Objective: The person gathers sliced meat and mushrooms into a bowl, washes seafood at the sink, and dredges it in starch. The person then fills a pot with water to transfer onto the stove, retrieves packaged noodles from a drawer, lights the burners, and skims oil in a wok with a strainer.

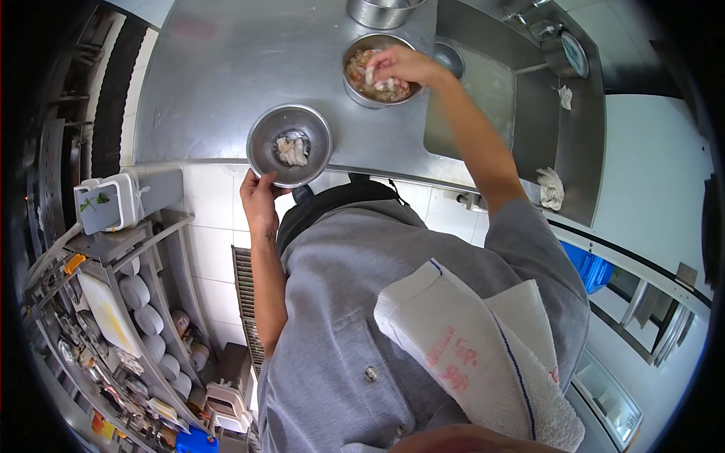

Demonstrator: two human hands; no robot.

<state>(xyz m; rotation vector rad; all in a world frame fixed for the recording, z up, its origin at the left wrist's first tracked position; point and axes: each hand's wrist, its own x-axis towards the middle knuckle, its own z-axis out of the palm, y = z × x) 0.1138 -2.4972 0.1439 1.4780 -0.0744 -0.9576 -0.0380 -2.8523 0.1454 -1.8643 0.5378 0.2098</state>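
Observation:
My left hand [262,198] grips the near rim of a metal bowl [260,162] at the counter's front edge. Inside that bowl lies a small heap of whitish pieces [292,151], maybe raw meat or seafood. My right hand [396,66] reaches into a deep metal pot [368,100] further back, its fingers closed around whitish pieces like those in the bowl. More pale, pinkish pieces [356,72] in liquid fill the pot. Their exact kind is too small to tell.
A sink basin [472,113] with cloudy water adjoins the steel counter [204,98] on the right. Another metal pot [381,13] stands behind. Crumpled cloths [550,189] lie on the sink's edge. Lower left, a shelf rack [170,249] holds stacked dishes.

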